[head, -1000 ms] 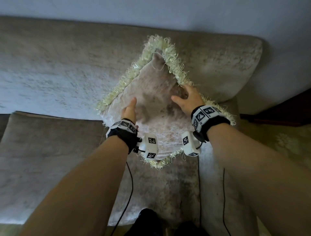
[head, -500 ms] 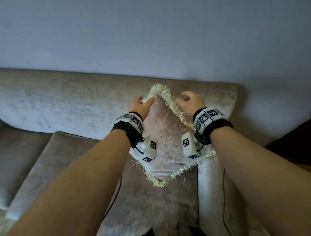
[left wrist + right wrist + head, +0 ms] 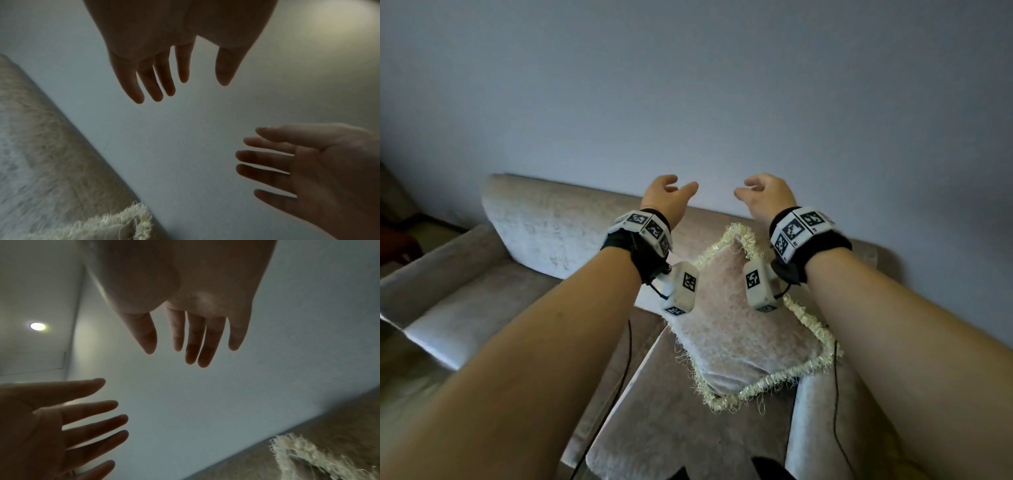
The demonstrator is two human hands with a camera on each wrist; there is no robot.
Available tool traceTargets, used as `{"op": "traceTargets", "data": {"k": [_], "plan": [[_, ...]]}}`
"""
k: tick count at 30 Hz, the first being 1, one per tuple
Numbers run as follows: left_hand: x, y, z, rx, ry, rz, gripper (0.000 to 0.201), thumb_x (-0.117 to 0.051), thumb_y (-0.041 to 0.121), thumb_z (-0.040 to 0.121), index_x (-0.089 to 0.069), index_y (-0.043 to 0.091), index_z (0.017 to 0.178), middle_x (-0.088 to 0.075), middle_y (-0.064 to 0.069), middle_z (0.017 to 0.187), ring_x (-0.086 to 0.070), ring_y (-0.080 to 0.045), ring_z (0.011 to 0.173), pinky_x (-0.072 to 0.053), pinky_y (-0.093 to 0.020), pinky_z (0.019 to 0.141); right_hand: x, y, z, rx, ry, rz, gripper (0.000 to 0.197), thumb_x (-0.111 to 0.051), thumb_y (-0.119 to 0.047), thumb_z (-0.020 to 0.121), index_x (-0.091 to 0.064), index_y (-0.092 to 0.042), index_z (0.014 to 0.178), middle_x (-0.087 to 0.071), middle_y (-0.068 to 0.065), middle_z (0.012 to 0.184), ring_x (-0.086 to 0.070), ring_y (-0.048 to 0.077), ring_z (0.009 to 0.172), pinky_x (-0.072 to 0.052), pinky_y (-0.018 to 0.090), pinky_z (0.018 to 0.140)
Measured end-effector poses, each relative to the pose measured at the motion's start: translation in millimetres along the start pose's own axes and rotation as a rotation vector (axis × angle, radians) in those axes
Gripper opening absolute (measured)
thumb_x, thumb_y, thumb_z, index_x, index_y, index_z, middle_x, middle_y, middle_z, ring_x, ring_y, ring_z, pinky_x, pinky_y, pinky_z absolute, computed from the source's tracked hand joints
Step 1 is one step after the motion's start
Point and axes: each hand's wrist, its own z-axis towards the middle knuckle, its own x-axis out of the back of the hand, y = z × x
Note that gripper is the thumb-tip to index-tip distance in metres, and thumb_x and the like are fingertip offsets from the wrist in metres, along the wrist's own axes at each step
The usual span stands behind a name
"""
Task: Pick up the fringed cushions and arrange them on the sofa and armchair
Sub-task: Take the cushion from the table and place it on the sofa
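A beige cushion point(image 3: 736, 329) with a pale fringe stands on one corner in the sofa's right end, leaning against the backrest point(image 3: 558, 226). Its top corner shows in the left wrist view as the fringed cushion point(image 3: 123, 222) and in the right wrist view as the fringed cushion point(image 3: 298, 452). My left hand point(image 3: 669, 197) and right hand point(image 3: 763, 193) hover above the cushion's top corner, in front of the wall, apart from it. Both hands hold nothing; their fingers are relaxed and spread. In the left wrist view, my left hand point(image 3: 174, 71) is at the top and my right hand point(image 3: 308, 162) at the right.
The grey-beige sofa seat point(image 3: 681, 428) stretches left, with the right armrest point(image 3: 822, 421) beside the cushion. A plain bluish wall point(image 3: 722, 102) rises behind. A ceiling light point(image 3: 37, 326) glows in the right wrist view. Dark floor point(image 3: 400, 240) lies at far left.
Both hands have let go of the cushion's top corner and risen above it. The cushion stays propped in the sofa corner. My head view has tilted up and back.
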Motion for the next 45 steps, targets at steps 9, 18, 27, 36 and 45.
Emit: {"op": "traceTargets", "data": {"k": [9, 18, 27, 36, 45], "plan": [[106.6, 12.5, -48.9, -0.064, 0.139, -0.051, 0.054, -0.064, 0.034, 0.098, -0.05, 0.012, 0.145, -0.059, -0.01, 0.142, -0.06, -0.026, 0.128, -0.047, -0.036, 0.106, -33.4, -91.5, -56.0, 0.168, -0.042, 0.032, 0.04, -0.064, -0.029, 0.092, -0.06, -0.011, 0.128, -0.062, 0.009, 0.13, -0.059, 0.024, 0.118, -0.043, 0.03, 0.097], [261.4, -37.6, -87.6, -0.03, 0.307, -0.091, 0.054, -0.067, 0.033, 0.096, -0.051, 0.01, 0.143, -0.061, -0.004, 0.121, -0.063, -0.022, 0.111, -0.052, -0.04, 0.1, -141.8, -179.7, -128.8, 0.282, -0.165, 0.039, 0.04, -0.063, -0.029, 0.092, -0.06, -0.009, 0.128, -0.062, 0.009, 0.129, -0.058, 0.024, 0.118, -0.044, 0.031, 0.097], [433.8, -119.7, -148.0, 0.091, 0.601, -0.064, 0.051, -0.068, 0.028, 0.096, -0.055, 0.008, 0.142, -0.065, -0.008, 0.13, -0.065, -0.024, 0.114, -0.051, -0.032, 0.101, -298.3, -263.1, -212.0, 0.397, -0.4, 0.063, 0.031, -0.065, -0.028, 0.089, -0.065, -0.012, 0.116, -0.067, 0.005, 0.111, -0.063, 0.024, 0.106, -0.05, 0.031, 0.09], [568.4, -205.8, -238.9, 0.275, 0.923, -0.09, 0.052, -0.073, 0.037, 0.09, -0.061, 0.011, 0.134, -0.071, -0.011, 0.123, -0.068, -0.027, 0.108, -0.053, -0.038, 0.1, -450.0, -327.9, -307.9, 0.543, -0.735, 0.066, 0.029, -0.065, -0.028, 0.089, -0.067, -0.013, 0.114, -0.065, 0.002, 0.101, -0.061, 0.02, 0.101, -0.048, 0.029, 0.089], [662.0, -280.5, -299.0, 0.484, 1.262, -0.03, 0.049, -0.071, 0.03, 0.094, -0.06, 0.007, 0.136, -0.068, -0.012, 0.128, -0.066, -0.026, 0.117, -0.05, -0.032, 0.097, -600.7, -361.9, -372.7, 0.621, -1.106, 0.127, 0.03, -0.066, -0.025, 0.091, -0.065, -0.008, 0.115, -0.061, 0.002, 0.098, -0.057, 0.017, 0.092, -0.046, 0.027, 0.084]]}}
